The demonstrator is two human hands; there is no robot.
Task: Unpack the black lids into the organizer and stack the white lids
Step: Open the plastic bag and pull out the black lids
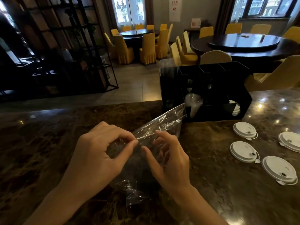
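A clear plastic bag (159, 120) with dark black lids (139, 174) inside lies on the brown marble counter in front of me. My left hand (99, 153) pinches the bag's film between thumb and fingers. My right hand (170, 158) grips the bag from the right side. Its loose end reaches up towards the black organizer (209, 75), which stands at the counter's far edge. Several white lids lie singly on the counter at the right: one (244, 129) nearest the organizer, one (243, 151) below it, one (279, 169) near the front, one (290, 141) at the frame's edge.
The organizer's front slots hold clear plastic cups (193, 103) and some white lids (235, 108). Behind the counter (48, 143) is a dining room with round dark tables (243, 43), yellow-covered chairs (147, 49) and a black metal shelf frame (61, 46) at the left.
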